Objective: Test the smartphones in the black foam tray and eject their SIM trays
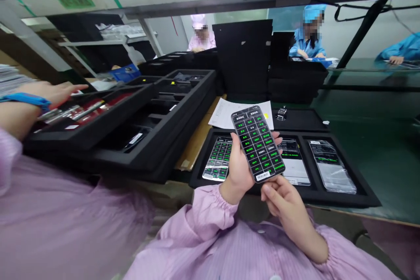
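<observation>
My left hand point(240, 168) is wrapped around a smartphone point(258, 144) from beneath, its lit screen facing up with a grid of green labels. A small white sticker lies at the phone's lower edge. My right hand point(284, 199) is curled at that bottom edge, thumb and fingers pinched together; whatever they pinch is hidden. Below the held phone is a black foam tray point(364, 194). In its slots lie a phone with a similar green grid point(217, 159), a partly covered phone point(296, 162) and a phone in clear film point(331, 166).
Stacked black foam trays point(164, 157) stand left. A co-worker's hand point(55, 94) with a blue wristband reaches over them. A paper sheet point(223, 113) and a small metallic item point(281, 113) lie behind my tray. Tall black foam boards point(243, 59) rise behind; other people work beyond.
</observation>
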`<state>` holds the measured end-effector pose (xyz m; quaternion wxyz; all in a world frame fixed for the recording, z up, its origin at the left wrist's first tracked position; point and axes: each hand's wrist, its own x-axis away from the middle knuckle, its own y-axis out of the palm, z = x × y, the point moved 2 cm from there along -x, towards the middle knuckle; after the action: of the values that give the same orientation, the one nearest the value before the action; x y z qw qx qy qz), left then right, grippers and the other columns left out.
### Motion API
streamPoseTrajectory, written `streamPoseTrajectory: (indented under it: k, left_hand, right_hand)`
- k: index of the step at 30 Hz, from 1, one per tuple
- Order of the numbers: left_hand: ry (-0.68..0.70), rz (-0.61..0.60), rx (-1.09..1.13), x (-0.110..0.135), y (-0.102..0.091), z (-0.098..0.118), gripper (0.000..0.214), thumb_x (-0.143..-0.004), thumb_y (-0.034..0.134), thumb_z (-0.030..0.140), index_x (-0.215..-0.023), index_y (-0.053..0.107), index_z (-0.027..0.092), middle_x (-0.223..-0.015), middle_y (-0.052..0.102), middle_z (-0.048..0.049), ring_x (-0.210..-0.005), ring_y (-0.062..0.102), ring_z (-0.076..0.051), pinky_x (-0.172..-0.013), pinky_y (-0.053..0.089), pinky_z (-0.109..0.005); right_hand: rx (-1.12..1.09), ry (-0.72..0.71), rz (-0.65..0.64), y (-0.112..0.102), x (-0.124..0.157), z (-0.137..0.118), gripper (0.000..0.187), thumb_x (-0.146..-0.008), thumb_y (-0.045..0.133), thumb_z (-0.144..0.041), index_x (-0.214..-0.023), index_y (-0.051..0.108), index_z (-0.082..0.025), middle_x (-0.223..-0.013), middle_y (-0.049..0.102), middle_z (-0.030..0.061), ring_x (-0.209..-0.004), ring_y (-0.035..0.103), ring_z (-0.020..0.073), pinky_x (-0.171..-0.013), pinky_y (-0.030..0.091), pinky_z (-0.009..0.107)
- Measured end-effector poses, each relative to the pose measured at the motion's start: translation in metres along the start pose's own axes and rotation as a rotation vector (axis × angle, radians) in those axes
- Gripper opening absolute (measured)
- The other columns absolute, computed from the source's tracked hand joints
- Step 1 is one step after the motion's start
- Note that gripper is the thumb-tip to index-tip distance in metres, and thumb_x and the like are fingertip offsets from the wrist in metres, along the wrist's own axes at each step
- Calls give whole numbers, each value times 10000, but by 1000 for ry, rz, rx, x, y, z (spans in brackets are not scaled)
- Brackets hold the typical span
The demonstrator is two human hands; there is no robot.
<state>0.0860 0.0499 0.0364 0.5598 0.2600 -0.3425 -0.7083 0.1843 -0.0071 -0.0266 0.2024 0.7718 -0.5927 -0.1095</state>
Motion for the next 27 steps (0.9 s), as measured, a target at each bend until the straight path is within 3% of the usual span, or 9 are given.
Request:
streamPoseTrajectory:
  k: [8,13,15,17,20,22,25,27]
  left_hand:
    - [110,76,-3,0,7,-10,893,-925,133,771,-1084,723,118,-1257,687,-157,-1203,632,-302,-1019,519,-424]
    - [242,302,-31,-16,-9,13,803,-948,160,739,-1222,656,170,-1121,738,-112,-1078,697,-265,-947,558,-421]
    - [136,417,-73,-26,-24,20,716,-981,194,679,-1304,601,186,-1046,751,-96,-996,725,-268,-916,567,-456]
    - [-85,455,-117,-33,-39,20,684,-999,209,629,-1323,586,159,-1014,755,-116,-954,737,-288,-890,573,-484]
    - [-314,344,-228,-37,-53,13,688,-999,232,602,-1292,612,110,-1130,733,-184,-1089,700,-330,-936,557,-488]
    - [-228,299,-458,-32,-54,10,633,-996,292,583,-1316,603,134,-1293,671,-188,-1282,592,-333,-1055,487,-475]
    - [193,331,-1098,-19,-41,4,599,-980,400,544,-1458,464,188,-1567,439,-132,-1522,268,-287,-1236,236,-470]
    - [400,217,-1507,-11,-23,-12,664,-971,435,496,-1534,338,157,-1634,314,-143,-1552,166,-282,-1262,123,-480]
  right_hand:
    - [-35,7,86,-4,-2,2,437,-742,770,-518,-728,464,-207,-541,528,-48,-377,213,22,-362,166,155]
    - [-4,-21,82,-18,2,0,321,-764,721,-406,-703,480,-203,-516,491,-55,-386,210,34,-380,136,168]
    - [-10,-116,157,-32,4,-7,248,-795,655,-348,-698,481,-201,-581,539,-34,-384,221,34,-386,145,183]
    - [-18,-236,259,-48,6,-18,195,-811,593,-296,-699,462,-203,-664,580,-20,-385,252,37,-395,175,200]
    - [21,-360,363,-70,6,-34,145,-817,542,-252,-721,441,-211,-711,578,-24,-395,287,47,-410,217,216]
    - [56,-399,395,-83,6,-42,120,-817,522,-242,-732,442,-215,-716,567,-27,-404,293,51,-419,229,221]
    - [75,-432,423,-97,2,-48,91,-804,512,-231,-738,453,-216,-708,559,-32,-406,297,51,-423,229,221]
    - [55,-439,444,-103,-1,-48,83,-790,525,-230,-737,463,-216,-702,562,-33,-404,301,50,-418,225,217]
